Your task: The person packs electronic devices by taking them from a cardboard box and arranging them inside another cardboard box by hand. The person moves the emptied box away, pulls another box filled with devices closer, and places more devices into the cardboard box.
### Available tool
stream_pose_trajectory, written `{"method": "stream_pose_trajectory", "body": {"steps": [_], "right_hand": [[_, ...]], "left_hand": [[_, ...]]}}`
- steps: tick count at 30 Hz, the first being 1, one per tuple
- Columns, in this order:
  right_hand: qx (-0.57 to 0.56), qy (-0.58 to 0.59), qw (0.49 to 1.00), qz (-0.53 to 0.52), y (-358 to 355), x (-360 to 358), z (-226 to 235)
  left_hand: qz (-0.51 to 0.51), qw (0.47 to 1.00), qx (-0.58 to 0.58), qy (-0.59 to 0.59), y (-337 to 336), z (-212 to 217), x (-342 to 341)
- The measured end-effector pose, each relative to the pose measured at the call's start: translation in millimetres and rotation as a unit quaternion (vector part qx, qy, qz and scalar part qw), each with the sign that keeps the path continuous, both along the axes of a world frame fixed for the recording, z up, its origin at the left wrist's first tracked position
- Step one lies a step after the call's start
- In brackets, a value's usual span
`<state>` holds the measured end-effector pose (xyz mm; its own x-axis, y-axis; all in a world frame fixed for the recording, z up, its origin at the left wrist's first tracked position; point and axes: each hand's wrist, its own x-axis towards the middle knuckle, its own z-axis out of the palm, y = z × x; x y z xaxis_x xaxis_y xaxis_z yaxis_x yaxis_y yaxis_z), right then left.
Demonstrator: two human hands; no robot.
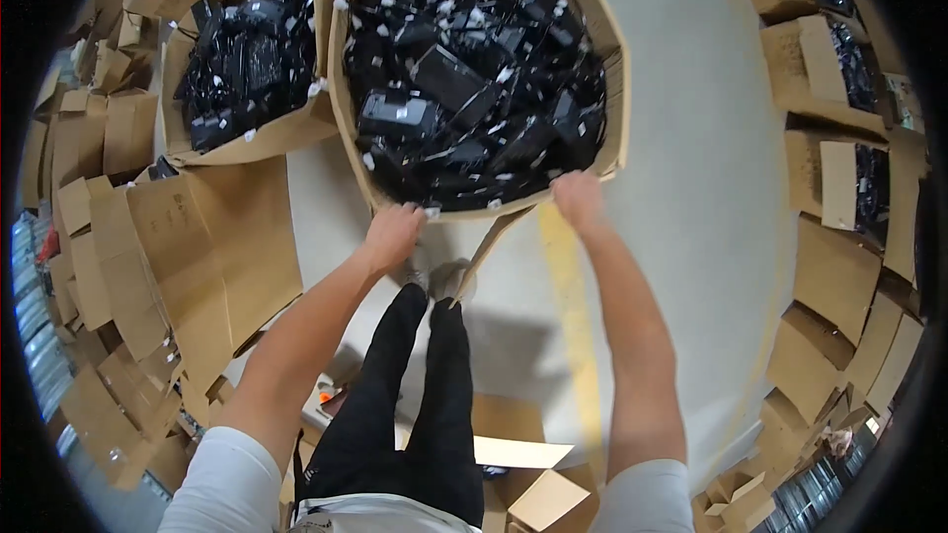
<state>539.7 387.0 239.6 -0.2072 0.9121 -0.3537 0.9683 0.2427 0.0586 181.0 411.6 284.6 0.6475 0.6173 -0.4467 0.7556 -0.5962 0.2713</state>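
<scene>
A large cardboard box (614, 69) stands in front of me, filled with black power adapters (454, 79) and tangled cables with white connectors. My left hand (397, 232) is closed over its near rim, left of the middle. Farther right, my right hand (578, 195) grips the same rim near the corner. Both arms reach forward, and the fingertips are partly hidden behind the rim. Below the rim, between my hands, a strip of cardboard (491, 245) hangs down toward my shoes.
At the left stands a second cardboard box (252, 146) of black adapters. Flattened cardboard (212, 247) leans below it. Open boxes (805, 64) line the right side. A yellow floor line (571, 311) runs beside my legs. Behind me lie an opened carton (549, 498) and other cardboard.
</scene>
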Motion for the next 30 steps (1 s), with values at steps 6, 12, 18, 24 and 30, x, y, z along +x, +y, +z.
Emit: {"method": "stream_pose_trajectory", "body": {"steps": [6,12,18,24,30], "right_hand": [[-0.031,0.001,0.998,-0.051,19,-10,18],[-0.048,-0.049,0.995,-0.077,2,-24,32],[-0.041,-0.056,0.992,-0.101,-24,-73,47],[-0.083,-0.043,0.976,-0.196,-139,-241,21],[-0.194,0.052,0.93,-0.308,-208,-476,21]], "left_hand": [[-0.037,0.998,0.05,-0.013,19,-32,-1],[-0.055,0.996,0.06,-0.033,9,-38,-7],[-0.137,0.987,0.054,-0.068,21,-22,-53],[-0.266,0.963,0.031,-0.001,29,-27,-177],[-0.393,0.912,0.044,0.107,46,-13,-290]]}}
